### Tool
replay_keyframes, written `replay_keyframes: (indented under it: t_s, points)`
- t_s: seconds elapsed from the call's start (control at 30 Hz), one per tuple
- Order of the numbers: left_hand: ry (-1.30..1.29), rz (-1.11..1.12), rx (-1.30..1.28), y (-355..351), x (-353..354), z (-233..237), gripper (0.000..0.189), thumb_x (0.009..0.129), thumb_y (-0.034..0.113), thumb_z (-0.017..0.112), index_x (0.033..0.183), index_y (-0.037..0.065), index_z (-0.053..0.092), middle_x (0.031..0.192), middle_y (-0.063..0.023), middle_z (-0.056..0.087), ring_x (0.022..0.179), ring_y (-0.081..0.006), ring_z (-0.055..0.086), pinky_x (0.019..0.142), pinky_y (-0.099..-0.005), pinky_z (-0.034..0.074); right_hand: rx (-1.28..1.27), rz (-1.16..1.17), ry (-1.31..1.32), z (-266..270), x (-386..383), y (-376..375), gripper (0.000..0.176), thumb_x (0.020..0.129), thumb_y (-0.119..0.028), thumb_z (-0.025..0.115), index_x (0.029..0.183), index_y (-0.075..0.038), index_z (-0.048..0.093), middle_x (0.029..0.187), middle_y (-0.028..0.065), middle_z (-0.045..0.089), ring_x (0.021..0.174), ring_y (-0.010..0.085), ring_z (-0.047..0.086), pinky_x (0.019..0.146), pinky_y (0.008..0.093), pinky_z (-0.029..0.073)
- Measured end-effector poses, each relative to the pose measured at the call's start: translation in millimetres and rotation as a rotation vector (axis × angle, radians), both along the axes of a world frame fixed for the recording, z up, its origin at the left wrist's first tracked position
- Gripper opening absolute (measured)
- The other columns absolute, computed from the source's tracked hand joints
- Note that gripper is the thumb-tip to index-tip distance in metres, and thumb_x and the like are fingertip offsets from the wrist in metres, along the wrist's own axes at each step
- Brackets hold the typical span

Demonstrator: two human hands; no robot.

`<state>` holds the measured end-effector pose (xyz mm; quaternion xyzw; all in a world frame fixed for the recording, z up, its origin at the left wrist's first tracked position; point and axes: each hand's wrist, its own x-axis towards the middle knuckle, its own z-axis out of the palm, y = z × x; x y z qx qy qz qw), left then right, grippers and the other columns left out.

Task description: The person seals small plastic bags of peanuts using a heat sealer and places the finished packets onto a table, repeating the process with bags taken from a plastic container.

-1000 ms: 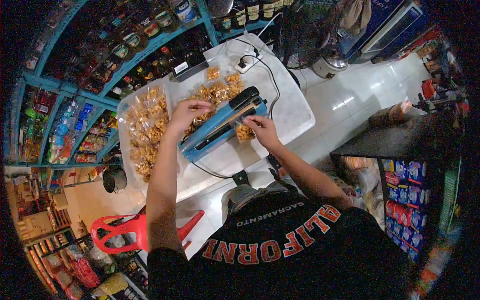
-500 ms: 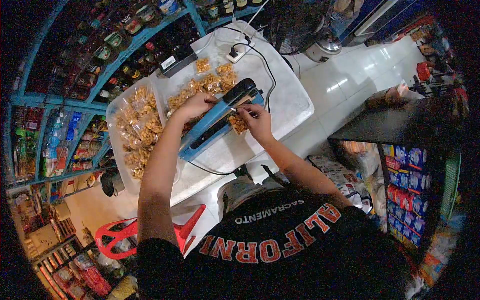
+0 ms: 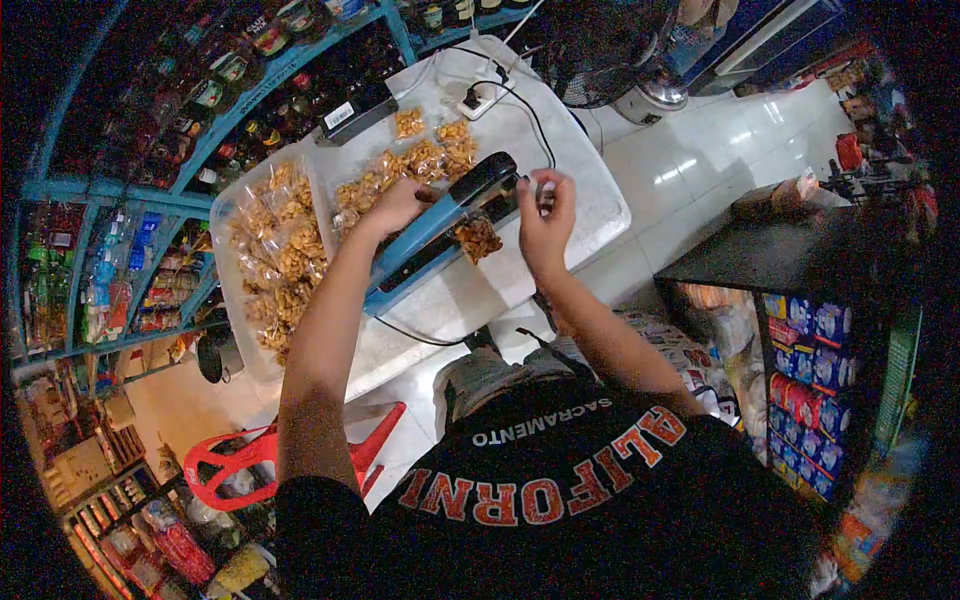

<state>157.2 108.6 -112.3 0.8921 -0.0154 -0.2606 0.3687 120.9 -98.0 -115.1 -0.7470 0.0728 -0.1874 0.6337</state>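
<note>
Well to the left of the blue sealer [image 3: 425,228], shelves [image 3: 130,205] hold bottles [image 3: 100,265] whose labels are too small and dark to read. Nearer the sealer on that side, a translucent tub [image 3: 323,205] holds filled clear bags [image 3: 300,240] of golden-brown snack; no print can be made out on them. Beyond the sealer and slightly left is a dark box [image 3: 360,122] with a white label [image 3: 339,115], its print illegible.

The left hand [image 3: 398,208] is at the sealer's far side, fingers bent in against it; I cannot tell whether they grip anything. Just beyond the sealer, more bags [image 3: 430,158] lie on the white table [image 3: 590,190]. A single snack bag [image 3: 478,240] is at the sealer's near edge, clear of both hands.

On the near side of the sealer, the black shirt [image 3: 540,420] reads "SACRAMENTO" in small grey letters and "ALIFORNI" in large orange-red ones, the word's ends hidden. Just right of the sealer's end, the right hand [image 3: 546,222] is raised with fingers curled; whether they pinch anything cannot be told. Far right of the sealer are blue and red packs [image 3: 805,400], their print unreadable.
</note>
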Motion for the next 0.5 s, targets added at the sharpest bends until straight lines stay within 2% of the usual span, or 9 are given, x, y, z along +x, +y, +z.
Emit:
replay_keyframes:
  t_s: [0.03,0.1,0.17,0.2,0.27,0.3,0.37,0.4,0.5]
  points:
    - [-0.016,0.021,0.003,-2.1,-0.9,2.0,0.023,0.067,0.012,0.059,0.088,0.002,0.062,0.077,-0.0114,0.062,0.068,-0.0170,0.057,0.065,-0.0291,0.044,0.000,0.001,0.003,16.5,6.7,-1.3,0.015,0.072,-0.012,0.060,0.082,-0.005,0.052,0.082,0.0076,0.050,0.073,0.0181,0.047,0.063,0.0254,0.038]
    - [-0.028,0.039,0.005,-6.1,-2.9,7.0,0.023,0.066,0.012,0.059,0.087,0.003,0.062,0.076,-0.0111,0.062,0.067,-0.0172,0.057,0.064,-0.0292,0.044,-0.141,0.076,-0.253,44.7,27.4,-3.5,0.016,0.074,-0.012,0.060,0.087,-0.006,0.052,0.086,0.0056,0.049,0.071,0.0142,0.048,0.063,0.0227,0.039]
    - [-0.016,0.118,-0.008,-9.2,-4.3,10.4,0.025,0.065,0.011,0.060,0.088,0.003,0.063,0.075,-0.0105,0.062,0.067,-0.0171,0.057,0.063,-0.0294,0.044,-0.368,0.190,-0.315,64.4,45.9,1.4,0.022,0.074,-0.020,0.060,0.092,-0.010,0.055,0.090,0.0088,0.052,0.077,0.0212,0.051,0.068,0.0299,0.040]
    - [-0.014,0.114,-0.007,-5.9,-3.1,-1.4,0.025,0.065,0.011,0.060,0.088,0.003,0.063,0.075,-0.0105,0.062,0.067,-0.0171,0.057,0.063,-0.0294,0.044,-0.367,0.187,-0.313,68.3,52.4,7.0,0.022,0.074,-0.020,0.060,0.092,-0.010,0.055,0.090,0.0088,0.052,0.077,0.0212,0.051,0.068,0.0299,0.040]
    - [-0.079,0.175,-0.160,5.2,1.0,-34.7,0.025,0.063,0.010,0.061,0.087,0.003,0.063,0.074,-0.0106,0.062,0.066,-0.0174,0.057,0.062,-0.0300,0.044,-0.665,0.292,-0.268,72.4,61.3,21.1,0.030,0.074,-0.032,0.056,0.097,-0.014,0.055,0.096,0.0118,0.053,0.082,0.0280,0.052,0.072,0.0382,0.041]
    - [-0.079,0.171,-0.159,2.5,0.7,-28.4,0.025,0.063,0.010,0.061,0.087,0.003,0.063,0.074,-0.0106,0.062,0.066,-0.0174,0.057,0.062,-0.0300,0.044,-0.664,0.288,-0.266,68.7,63.5,26.9,0.030,0.074,-0.032,0.056,0.097,-0.014,0.055,0.096,0.0118,0.053,0.082,0.0280,0.052,0.072,0.0382,0.041]
    - [-0.074,0.171,-0.131,-2.6,-0.8,-15.3,0.025,0.062,0.012,0.060,0.084,0.001,0.062,0.074,-0.0115,0.062,0.065,-0.0174,0.057,0.061,-0.0302,0.044,-0.870,0.373,0.048,61.4,64.2,35.2,0.036,0.074,-0.040,0.052,0.101,-0.016,0.055,0.099,0.0123,0.054,0.087,0.0306,0.053,0.073,0.0446,0.041]
    - [-0.075,0.169,-0.130,-4.7,-1.4,-10.0,0.025,0.062,0.012,0.060,0.084,0.001,0.062,0.074,-0.0115,0.062,0.065,-0.0174,0.057,0.061,-0.0302,0.044,-0.915,0.388,0.097,59.0,63.4,35.6,0.036,0.074,-0.040,0.050,0.103,-0.018,0.054,0.097,0.0116,0.055,0.087,0.0308,0.054,0.073,0.0463,0.042]
    - [0.006,0.163,0.029,-5.5,0.3,-4.4,0.024,0.062,0.013,0.059,0.081,-0.002,0.061,0.071,-0.0120,0.061,0.062,-0.0180,0.057,0.059,-0.0310,0.044,-0.926,0.402,0.219,49.4,64.9,30.9,0.032,0.075,-0.038,0.050,0.100,-0.019,0.056,0.091,0.0101,0.058,0.082,0.0297,0.056,0.072,0.0447,0.043]
